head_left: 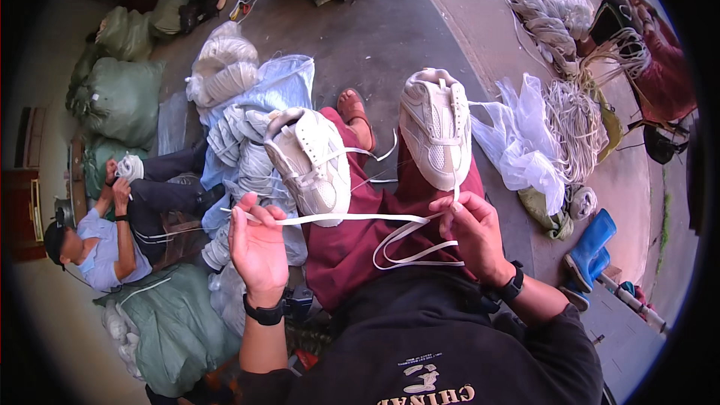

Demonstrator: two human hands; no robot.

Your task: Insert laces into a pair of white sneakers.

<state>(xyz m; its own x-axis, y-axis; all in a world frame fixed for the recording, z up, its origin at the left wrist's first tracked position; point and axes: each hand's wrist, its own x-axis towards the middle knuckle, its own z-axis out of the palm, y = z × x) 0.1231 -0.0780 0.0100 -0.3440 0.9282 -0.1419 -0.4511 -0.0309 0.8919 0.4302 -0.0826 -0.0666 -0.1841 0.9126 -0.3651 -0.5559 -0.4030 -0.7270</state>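
Observation:
Two white and beige sneakers rest on my lap in dark red trousers. The left sneaker has a lace through some of its eyelets, with a loose end trailing right. On the right sneaker, the toe points toward me. A flat white shoelace stretches between my hands and hangs in loops beside my right hand. My left hand, palm up, has the lace running between its fingers, its tip sticking out to the left. Just below the right sneaker's toe, my right hand pinches the lace.
At left, a seated person works with a white bundle. Green sacks and coiled white laces lie on that side. On the right are clear plastic, more lace bundles and blue boots.

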